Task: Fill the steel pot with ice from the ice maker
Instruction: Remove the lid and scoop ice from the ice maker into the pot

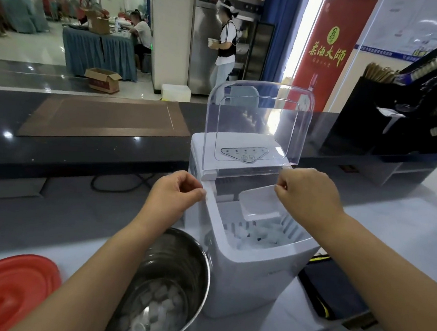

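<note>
The white ice maker (245, 270) stands on the counter with its clear lid (258, 116) swung up. Ice cubes (261, 236) lie in its basket. My right hand (309, 197) grips a clear plastic scoop (260, 204), which hangs over the basket and looks empty. My left hand (175, 192) has curled fingers and pinches the left rim of the ice maker's opening. The steel pot (194, 253) stands against the machine's left side, under my left forearm, with a layer of ice cubes (158, 310) in its bottom.
A red round lid (5, 294) lies at the front left. A dark bag (330, 288) sits to the right of the ice maker. A raised black counter (81, 150) runs behind, with a brown mat (105, 118) and a black cup rack (412, 108). People are in the room beyond.
</note>
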The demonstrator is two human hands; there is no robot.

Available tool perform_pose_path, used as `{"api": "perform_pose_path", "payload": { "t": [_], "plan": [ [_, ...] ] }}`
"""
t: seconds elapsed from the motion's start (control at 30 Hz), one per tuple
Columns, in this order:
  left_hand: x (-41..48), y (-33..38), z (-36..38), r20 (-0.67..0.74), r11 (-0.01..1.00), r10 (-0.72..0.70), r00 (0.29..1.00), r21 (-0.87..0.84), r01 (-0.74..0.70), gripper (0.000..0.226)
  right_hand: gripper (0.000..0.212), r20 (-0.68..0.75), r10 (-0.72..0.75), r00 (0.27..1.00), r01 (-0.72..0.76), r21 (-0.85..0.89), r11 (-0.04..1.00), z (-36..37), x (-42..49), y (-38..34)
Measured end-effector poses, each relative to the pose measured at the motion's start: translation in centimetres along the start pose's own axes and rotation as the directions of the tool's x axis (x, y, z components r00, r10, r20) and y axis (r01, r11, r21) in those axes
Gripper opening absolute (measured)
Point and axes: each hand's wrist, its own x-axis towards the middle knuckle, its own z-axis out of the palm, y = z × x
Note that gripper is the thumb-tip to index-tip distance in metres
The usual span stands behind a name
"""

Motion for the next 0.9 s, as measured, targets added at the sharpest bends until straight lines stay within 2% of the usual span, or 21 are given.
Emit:
{"api": "perform_pose_path", "payload": {
  "t": [0.03,0.13,0.17,0.37,0.47,0.6,0.77,0.8,0.87,0.9],
  "plan": [
    [0.1,0.1,0.3,-0.014,1.000,-0.007,1.000,0.008,0.007,0.008,0.016,-0.001,-0.026,1.000,0.026,-0.022,0.999,0.5,0.0,0.3],
    [0.5,0.4,0.8,-0.045,1.000,-0.026,0.999,-0.004,0.026,0.014,0.042,0.077,-0.129,0.989,0.140,-0.168,0.976,1.1,0.2,0.2],
    [0.6,0.4,0.9,-0.052,1.000,-0.030,0.998,0.000,0.030,0.015,0.046,0.055,-0.172,0.984,0.180,-0.190,0.965,1.5,0.4,0.4],
    [0.9,0.2,1.1,-0.036,0.998,-0.069,0.997,0.000,0.069,0.019,0.046,0.204,-0.402,0.893,0.442,-0.223,0.869,2.3,0.6,0.7],
    [0.9,0.3,1.0,-0.031,0.996,-0.089,0.996,-0.012,0.089,0.018,0.043,0.232,-0.486,0.842,0.533,-0.230,0.814,2.5,1.2,1.1],
    [0.8,0.3,1.2,-0.024,0.994,-0.104,0.994,-0.024,0.103,0.016,0.042,0.300,-0.517,0.802,0.589,-0.253,0.767,3.6,1.3,0.9],
    [0.7,0.3,1.2,-0.006,0.994,-0.107,0.994,-0.037,0.107,0.013,0.042,0.294,-0.506,0.811,0.570,-0.206,0.795,5.7,1.9,1.1],
    [0.8,0.3,1.2,-0.002,0.993,-0.108,0.994,-0.038,0.108,0.013,0.035,0.293,-0.511,0.808,0.577,-0.219,0.787,5.2,2.1,0.8],
    [0.8,0.4,1.2,0.005,0.993,-0.107,0.994,-0.047,0.107,0.012,0.004,0.315,-0.494,0.811,0.570,-0.233,0.788,4.6,2.3,0.8],
    [0.8,0.3,1.2,0.005,0.993,-0.106,0.994,-0.054,0.106,0.012,0.015,0.332,-0.459,0.824,0.543,-0.229,0.808,4.7,2.4,1.0]
  ]
}}
